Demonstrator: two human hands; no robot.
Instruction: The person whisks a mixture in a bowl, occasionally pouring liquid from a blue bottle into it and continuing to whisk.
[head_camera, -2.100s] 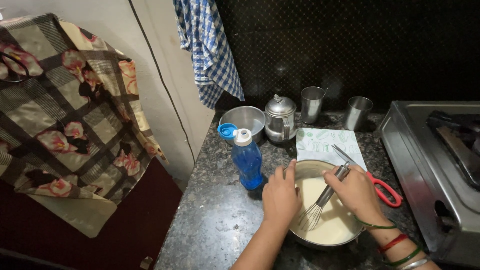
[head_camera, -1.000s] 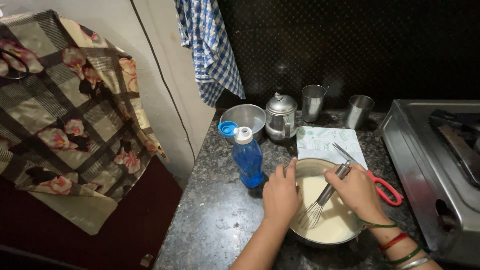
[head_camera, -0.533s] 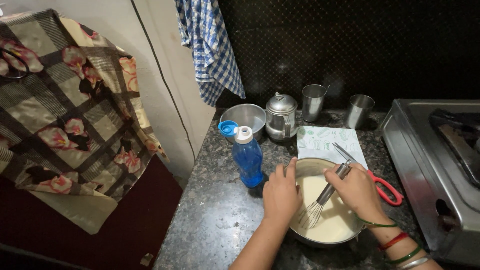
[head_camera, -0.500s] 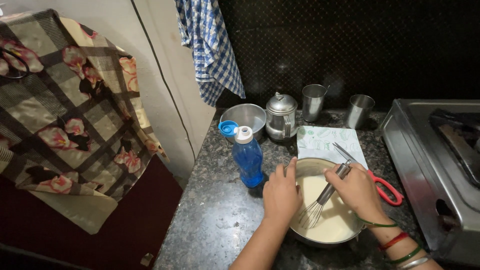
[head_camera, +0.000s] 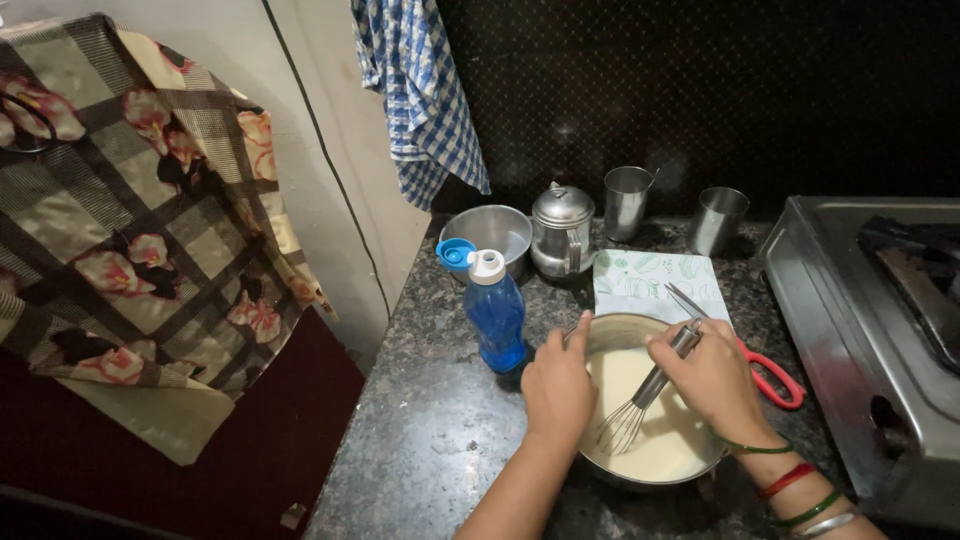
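head view: my left hand (head_camera: 557, 385) fingers clamp the bowl (head_camera: 640, 400) rim on the worktop (head_camera: 430, 440); right hand (head_camera: 710, 375) fingers grasp the whisk (head_camera: 640, 405), wires in batter. best steady, shallow strokes.
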